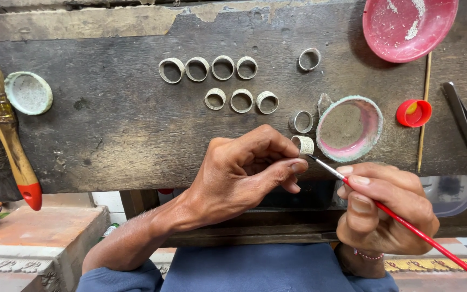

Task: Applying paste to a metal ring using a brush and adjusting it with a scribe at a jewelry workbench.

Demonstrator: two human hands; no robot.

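Observation:
My left hand (244, 173) pinches a small pale metal ring (304, 145) between thumb and fingers, just above the front edge of the dark wooden bench (114, 130). My right hand (382, 208) grips a thin red-handled brush (406, 224) whose fine tip touches the ring's side. Several similar rings (222, 67) lie in two rows on the bench behind my hands, and one more ring (300, 121) lies beside a small pink-lined dish (349, 128).
A wide wooden paintbrush with a red tip (6, 135) and a pale round lid (28, 93) lie at the left. At the right are a pink bowl (408, 27), a red cap (413, 113), a thin wooden stick (424, 108) and metal tweezers (466, 127).

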